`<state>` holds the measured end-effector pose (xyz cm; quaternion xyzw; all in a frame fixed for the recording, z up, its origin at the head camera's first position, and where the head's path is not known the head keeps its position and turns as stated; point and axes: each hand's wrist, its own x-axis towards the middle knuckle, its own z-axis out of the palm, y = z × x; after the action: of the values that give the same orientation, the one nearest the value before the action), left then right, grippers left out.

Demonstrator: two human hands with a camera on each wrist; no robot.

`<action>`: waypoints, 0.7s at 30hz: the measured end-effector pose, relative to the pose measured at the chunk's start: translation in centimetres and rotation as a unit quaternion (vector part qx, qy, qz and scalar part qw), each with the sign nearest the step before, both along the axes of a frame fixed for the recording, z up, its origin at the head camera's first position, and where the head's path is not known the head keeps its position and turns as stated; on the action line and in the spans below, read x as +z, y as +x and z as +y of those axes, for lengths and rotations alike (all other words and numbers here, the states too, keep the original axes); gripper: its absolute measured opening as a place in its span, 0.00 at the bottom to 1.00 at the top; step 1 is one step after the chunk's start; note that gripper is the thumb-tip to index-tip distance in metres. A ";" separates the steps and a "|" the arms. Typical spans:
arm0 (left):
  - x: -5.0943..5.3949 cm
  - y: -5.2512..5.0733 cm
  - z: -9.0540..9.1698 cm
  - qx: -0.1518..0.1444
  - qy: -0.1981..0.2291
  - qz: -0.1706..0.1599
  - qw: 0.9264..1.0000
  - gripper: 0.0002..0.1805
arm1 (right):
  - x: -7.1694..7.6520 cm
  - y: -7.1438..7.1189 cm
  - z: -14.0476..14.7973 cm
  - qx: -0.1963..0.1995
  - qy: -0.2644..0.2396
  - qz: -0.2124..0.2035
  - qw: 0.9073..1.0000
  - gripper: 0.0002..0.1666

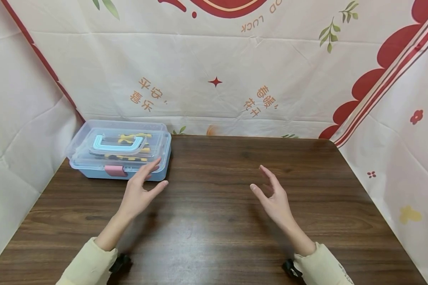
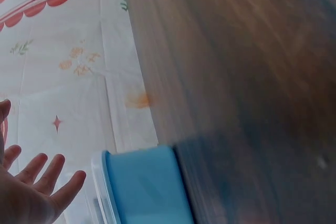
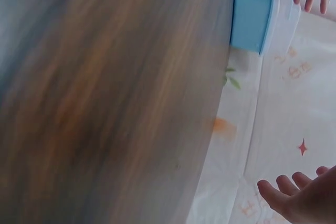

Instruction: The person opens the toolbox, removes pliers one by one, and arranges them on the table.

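A blue plastic storage box [image 1: 119, 173] with a clear lid, a light blue carrying handle [image 1: 117, 149] and a pink latch [image 1: 115, 170] stands at the table's back left. Yellow and dark items show through its lid, too blurred to name. My left hand [image 1: 137, 196] hovers in front of the box's right part, fingers spread and holding nothing. Over the right half of the table, my right hand [image 1: 275, 200] is raised with fingers apart, likewise holding nothing. In the left wrist view, the left hand [image 2: 31, 192] appears beside the box's blue side [image 2: 149, 184]. The right hand [image 3: 304, 198] shows against the cloth in its wrist view.
The dark wooden table [image 1: 214, 206] extends beneath both hands. A white printed cloth [image 1: 199, 59] hangs behind its back edge, with more cloth [image 1: 410, 158] along the right and left sides. Dark straps [image 1: 120, 263] sit at the sleeve cuffs.
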<state>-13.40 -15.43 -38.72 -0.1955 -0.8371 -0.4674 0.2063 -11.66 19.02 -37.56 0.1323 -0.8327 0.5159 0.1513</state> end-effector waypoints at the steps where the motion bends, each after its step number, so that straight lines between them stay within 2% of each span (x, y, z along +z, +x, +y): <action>1: 0.0 0.1 -0.3 0.005 0.001 -0.003 1.000 0.33 | -0.4 -0.1 0.0 0.003 -0.001 0.002 1.000 0.32; 4: -0.2 0.1 -1.1 0.022 0.005 -0.004 1.000 0.32 | -1.6 -0.6 -0.1 0.011 -0.008 0.004 1.000 0.32; 7: -0.3 0.2 -2.0 0.040 0.008 -0.002 0.999 0.32 | -2.2 -0.7 -0.6 0.018 -0.016 0.003 1.000 0.32; 11: -0.3 0.4 -3.4 0.065 0.017 -0.008 0.998 0.32 | -1.1 0.0 -2.2 0.031 -0.031 0.003 0.999 0.31; 15: 0.0 0.7 -4.8 0.076 0.031 0.003 0.997 0.31 | 0.0 0.6 -3.9 0.036 -0.046 -0.004 0.998 0.30; 18: 0.0 0.9 -5.8 0.080 0.042 0.019 0.996 0.31 | 0.1 0.7 -4.9 0.043 -0.056 -0.012 0.997 0.30; 21: 0.0 1.1 -6.9 0.092 0.054 0.017 0.994 0.32 | -0.6 0.5 -5.4 0.057 -0.056 -0.014 0.997 0.30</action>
<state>-12.34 -22.35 -38.72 -0.1142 -0.8214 -0.4875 0.2731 -11.19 13.61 -38.19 0.1636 -0.7959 0.5710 0.1167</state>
